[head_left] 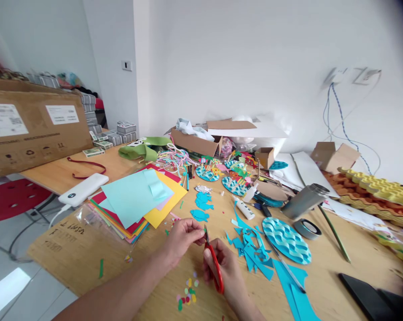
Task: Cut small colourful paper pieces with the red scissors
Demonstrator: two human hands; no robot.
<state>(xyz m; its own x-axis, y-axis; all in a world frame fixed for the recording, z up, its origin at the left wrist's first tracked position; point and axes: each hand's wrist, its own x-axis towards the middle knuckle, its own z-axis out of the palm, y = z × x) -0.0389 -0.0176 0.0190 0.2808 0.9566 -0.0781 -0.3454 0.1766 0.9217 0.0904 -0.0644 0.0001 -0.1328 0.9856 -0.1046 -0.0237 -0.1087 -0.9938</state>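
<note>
My right hand (223,263) is closed around red-handled scissors (217,273), their blades pointing away from me. My left hand (183,238) is pinched right beside the blade tips; whatever lies between its fingers is too small to make out. Below the hands, several small coloured paper dots (187,298) are scattered on the wooden table (147,290). Ahead of my fingers lie blue paper fish (200,215) in a column. Blue paper scraps (251,249) are heaped to the right, next to a wavy blue oval (286,240).
Coloured paper sheets (134,196) and a white power bank (84,189) are on the left. Glue bottles (244,208), a steel flask (305,200), a tape roll (307,228) and a pen (288,267) lie right. Cardboard boxes (194,143) and finished fish decorations (236,185) stand behind.
</note>
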